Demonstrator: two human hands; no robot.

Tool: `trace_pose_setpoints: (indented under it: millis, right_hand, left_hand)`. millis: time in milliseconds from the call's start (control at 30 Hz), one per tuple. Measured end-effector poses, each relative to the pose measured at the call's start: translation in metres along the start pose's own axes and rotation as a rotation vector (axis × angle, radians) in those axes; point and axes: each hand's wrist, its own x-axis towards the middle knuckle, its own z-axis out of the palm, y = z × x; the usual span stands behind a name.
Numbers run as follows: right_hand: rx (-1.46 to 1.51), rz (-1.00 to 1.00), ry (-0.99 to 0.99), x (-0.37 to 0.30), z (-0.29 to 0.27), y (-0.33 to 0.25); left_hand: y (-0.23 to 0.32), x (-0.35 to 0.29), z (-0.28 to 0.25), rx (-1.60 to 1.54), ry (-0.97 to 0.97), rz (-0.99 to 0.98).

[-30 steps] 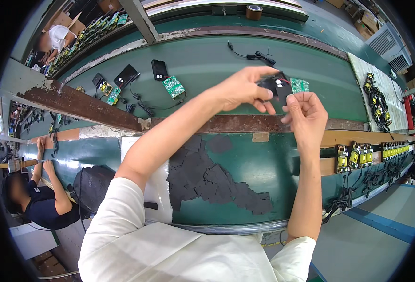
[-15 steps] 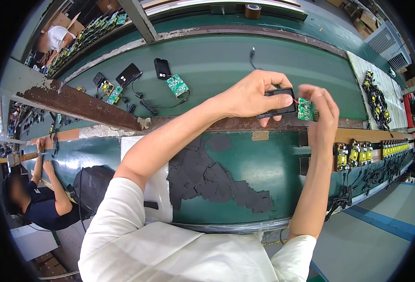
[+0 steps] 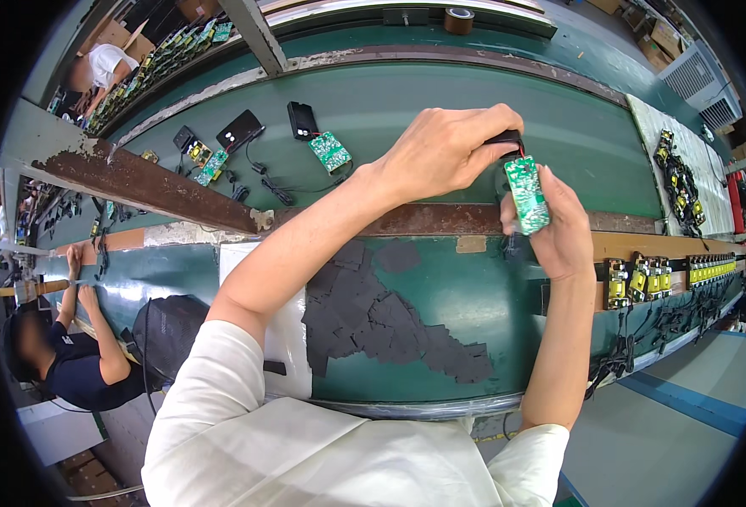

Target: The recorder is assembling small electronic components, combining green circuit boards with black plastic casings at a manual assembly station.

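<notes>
My left hand (image 3: 453,150) is closed round a black plastic case (image 3: 503,138), held over the far side of the bench. Red wires run from the case to a green circuit board (image 3: 527,196). That board is gripped along its edges by my right hand (image 3: 564,221), its solder side facing up. A dark cable hangs blurred below the board. On the green belt to the left lies another black case (image 3: 302,121) wired to a green board (image 3: 330,152). Thin dark grey sheets (image 3: 373,308) lie scattered on the bench before me.
Yellow-and-black circuit assemblies (image 3: 643,277) line the bench ledge at right, their cables hanging down. More assemblies (image 3: 679,182) rest on a white sheet. A metal post (image 3: 136,182) stands at left. Another person (image 3: 85,363) works beyond a dark bag (image 3: 170,338).
The case has been lifted and tilted in my left hand. My right hand has turned the board so its solder side shows, and moved slightly down and left.
</notes>
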Motion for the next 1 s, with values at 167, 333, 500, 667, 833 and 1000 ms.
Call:
trace_pose_setpoints:
  millis: [167, 333, 500, 667, 833, 1000]
  right_hand:
    - [0.216, 0.063, -0.003, 0.003, 0.006, 0.003]
    - [-0.382, -0.033, 0.108, -0.004, 0.013, -0.001]
    - [-0.959, -0.638, 0.358, 0.001, 0.026, 0.014]
    - [-1.08, -0.715, 0.55, -0.004, 0.027, 0.007]
    - [-1.206, -0.784, 0.605, 0.005, 0.023, 0.02]
    - [-1.055, -0.804, 0.434, 0.007, 0.031, 0.029]
  left_hand:
    - [0.002, 0.0, -0.003, 0.068, 0.025, 0.021]
    - [-0.008, -0.007, 0.006, 0.054, 0.002, -0.042]
    - [0.004, -0.004, 0.013, -0.179, -0.05, -0.275]
    - [0.019, -0.009, 0.022, -0.568, -0.057, -0.392]
    - [0.026, -0.015, 0.029, -0.913, -0.079, -0.567]
    - [0.011, -0.013, 0.033, -0.908, 0.115, -0.672]
